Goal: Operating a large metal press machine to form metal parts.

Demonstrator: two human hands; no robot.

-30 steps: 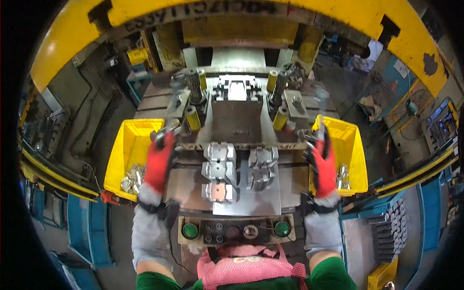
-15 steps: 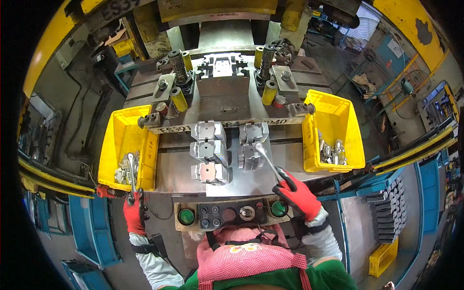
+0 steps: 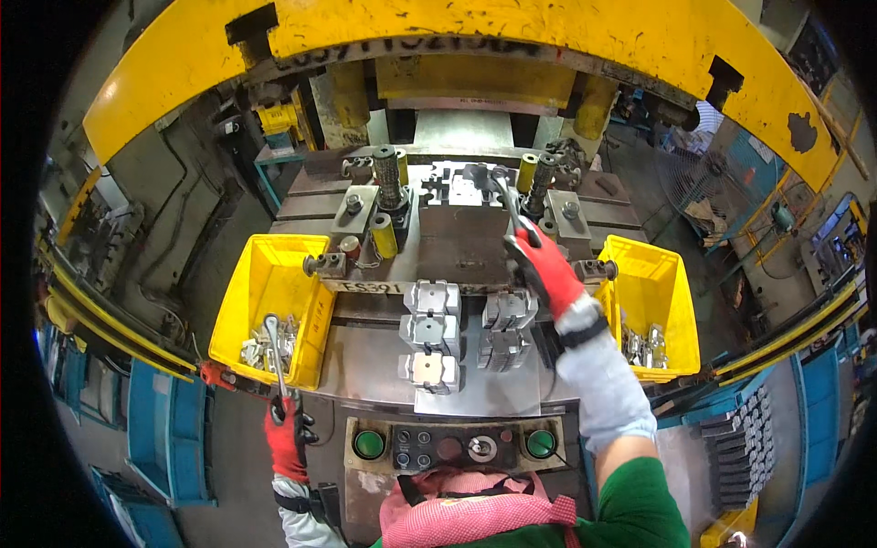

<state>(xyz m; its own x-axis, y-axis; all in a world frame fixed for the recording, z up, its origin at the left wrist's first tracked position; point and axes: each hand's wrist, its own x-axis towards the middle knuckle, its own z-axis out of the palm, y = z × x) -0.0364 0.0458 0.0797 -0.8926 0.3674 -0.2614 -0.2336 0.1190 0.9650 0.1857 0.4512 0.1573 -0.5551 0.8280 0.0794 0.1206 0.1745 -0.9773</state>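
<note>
A: What is sitting left of the press die (image 3: 457, 233)?

B: A yellow bin (image 3: 265, 306) with metal parts. The left hand (image 3: 288, 434), in a red glove, is closing around a long metal tool (image 3: 274, 356) whose tip is reaching into that bin.

A: And in front of the die?

B: Grey metal blocks (image 3: 429, 333) are lying in two columns, with green buttons (image 3: 369, 444) nearer the person.

A: The right side?

B: The right hand (image 3: 544, 265) is gripping a second tool (image 3: 507, 205), its end touching the die top. Another yellow bin (image 3: 653, 306) is standing right of the die.
</note>
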